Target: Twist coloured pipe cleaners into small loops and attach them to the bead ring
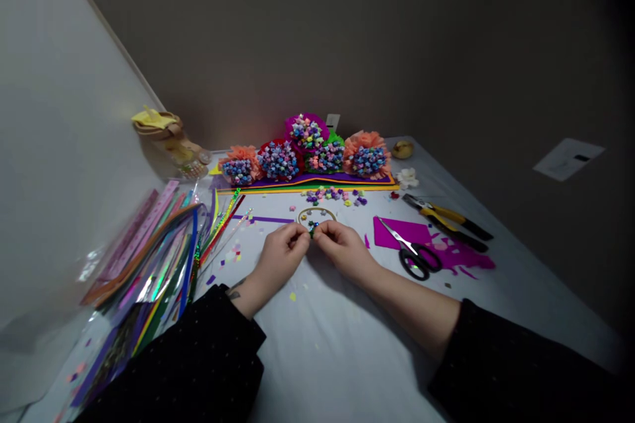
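- Left hand (284, 252): thumb and forefinger pinched together, hardly any gap, on a small green piece (312, 232).
- Right hand (344, 250): also pinched nearly closed at that same piece, so the 2 hands almost meet around it.
- The small green piece sits right between the fingertips, mostly covered by them.
- Just beyond the grip: a gold ring (299, 213) lying flat, with a few little stars inside it.
- Farther beyond: a loose pile of stars (333, 195), then 5 paper flowers (278, 160) filled with stars, over layered coloured sheets (317, 183).
- Right of the grip: black-handled scissors (419, 260), partly over a magenta sheet (391, 235); past them, yellow-and-black pliers (454, 219).
- Left of the grip: a purple strip (270, 219), scattered paper bits, then a heap of coloured strips (163, 258).
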Demonstrator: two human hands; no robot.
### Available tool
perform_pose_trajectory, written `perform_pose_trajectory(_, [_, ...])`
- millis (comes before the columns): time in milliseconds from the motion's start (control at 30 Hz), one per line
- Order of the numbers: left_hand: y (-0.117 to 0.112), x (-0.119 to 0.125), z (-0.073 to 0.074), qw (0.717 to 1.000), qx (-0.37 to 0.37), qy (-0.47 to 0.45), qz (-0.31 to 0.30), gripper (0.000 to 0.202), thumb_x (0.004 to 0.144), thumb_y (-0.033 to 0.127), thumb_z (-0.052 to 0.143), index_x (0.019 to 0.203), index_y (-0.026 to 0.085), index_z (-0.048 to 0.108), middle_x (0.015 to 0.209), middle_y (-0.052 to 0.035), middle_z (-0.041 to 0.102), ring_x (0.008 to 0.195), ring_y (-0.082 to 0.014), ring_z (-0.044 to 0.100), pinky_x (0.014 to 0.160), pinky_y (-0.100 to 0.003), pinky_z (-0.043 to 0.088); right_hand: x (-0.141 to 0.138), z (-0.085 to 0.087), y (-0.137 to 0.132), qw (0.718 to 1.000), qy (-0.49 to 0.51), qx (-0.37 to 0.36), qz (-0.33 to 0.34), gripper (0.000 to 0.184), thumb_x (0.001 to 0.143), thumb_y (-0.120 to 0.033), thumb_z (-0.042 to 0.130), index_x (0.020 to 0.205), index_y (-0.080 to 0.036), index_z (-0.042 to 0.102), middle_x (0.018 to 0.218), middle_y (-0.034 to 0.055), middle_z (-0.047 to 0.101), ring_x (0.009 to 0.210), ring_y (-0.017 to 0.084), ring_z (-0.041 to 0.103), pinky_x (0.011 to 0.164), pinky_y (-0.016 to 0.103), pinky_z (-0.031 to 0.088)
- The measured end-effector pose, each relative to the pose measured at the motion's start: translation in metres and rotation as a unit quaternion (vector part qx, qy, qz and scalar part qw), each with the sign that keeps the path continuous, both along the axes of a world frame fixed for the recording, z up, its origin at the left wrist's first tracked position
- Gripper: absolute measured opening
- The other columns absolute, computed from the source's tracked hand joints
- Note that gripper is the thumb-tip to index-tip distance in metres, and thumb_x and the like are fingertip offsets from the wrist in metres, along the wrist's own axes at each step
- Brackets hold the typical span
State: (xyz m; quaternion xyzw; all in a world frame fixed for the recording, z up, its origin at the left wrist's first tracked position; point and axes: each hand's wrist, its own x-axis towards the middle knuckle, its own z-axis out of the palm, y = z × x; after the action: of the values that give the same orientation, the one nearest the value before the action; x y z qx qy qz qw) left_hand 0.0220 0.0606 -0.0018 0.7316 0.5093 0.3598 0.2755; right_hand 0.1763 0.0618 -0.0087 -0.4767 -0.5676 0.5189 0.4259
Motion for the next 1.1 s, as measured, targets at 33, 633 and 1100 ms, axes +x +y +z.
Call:
perform_pose_trajectory(33, [0.0, 0.001, 0.0, 1.0, -0.016, -0.01, 0.001, 0.014, 0.083, 0.021, 0.049, 0.073, 0.016, 0.057, 0.067, 0.0009, 0.057, 0.062, -0.0128, 0.052, 0.06, -0.023, 0.04, 0.0, 0.0, 0.0, 1.0, 0.007, -0.005, 0.002, 0.014, 0.075, -0.032, 0.054, 0.07, -0.019, 0.054, 0.056, -0.0053, 0.044, 0.052, 0.01, 0.037, 0.051, 0.023, 0.031])
perform_pose_trajectory(633, [-0.004, 0.0, 0.003, 0.998, 0.032, -0.054, -0.025, 0.014, 0.087, 0.025, 0.05, 0.079, 0.017, 0.058, 0.074, -0.0012, 0.061, 0.07, -0.0139, 0.055, 0.066, -0.024, 0.042, 0.002, 0.006, -0.004, 0.993, -0.006, 0.1, -0.07, 0.009, 0.075, -0.025, 0.059, 0.069, -0.019, 0.055, 0.074, 0.0003, 0.052, 0.067, 0.014, 0.049, 0.062, 0.027, 0.039])
perform_pose_trajectory(1100, [-0.006, 0.004, 0.003, 0.992, -0.055, -0.11, -0.01, 0.017, 0.085, 0.029, 0.05, 0.076, 0.017, 0.056, 0.068, 0.0012, 0.055, 0.063, -0.0123, 0.05, 0.06, -0.023, 0.041, -0.002, 0.005, -0.01, 0.995, 0.028, 0.076, -0.062, 0.009, 0.076, -0.024, 0.054, 0.069, -0.019, 0.054, 0.072, -0.0004, 0.051, 0.068, 0.014, 0.048, 0.063, 0.027, 0.039])
